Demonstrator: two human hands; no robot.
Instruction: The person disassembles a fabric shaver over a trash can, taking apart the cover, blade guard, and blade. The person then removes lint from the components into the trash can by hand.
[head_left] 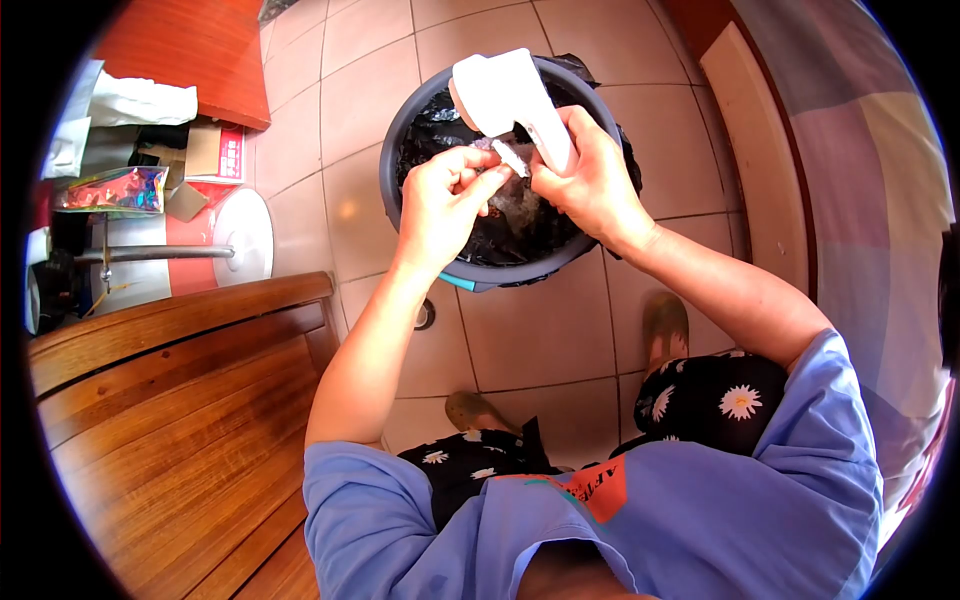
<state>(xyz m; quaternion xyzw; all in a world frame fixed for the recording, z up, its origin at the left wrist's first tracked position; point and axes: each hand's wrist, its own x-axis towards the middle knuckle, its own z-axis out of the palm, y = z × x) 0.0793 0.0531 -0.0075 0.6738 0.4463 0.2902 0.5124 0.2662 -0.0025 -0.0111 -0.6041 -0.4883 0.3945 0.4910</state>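
White handheld device (pixel 498 92), smooth and glossy, with a broad rounded head and a straight handle, held above a grey bin (pixel 389 165) lined with a black bag (pixel 478 250). The right hand (pixel 592 180) is closed around the handle; the left hand (pixel 440 205), fingers curled, pinches a small pale piece (pixel 511 158) at its fingertips. Dark capitals on the shirt's red patch (pixel 606 492) seemingly include "AFT"; pale characters on the red-and-white box (pixel 231 155) are too small to read.
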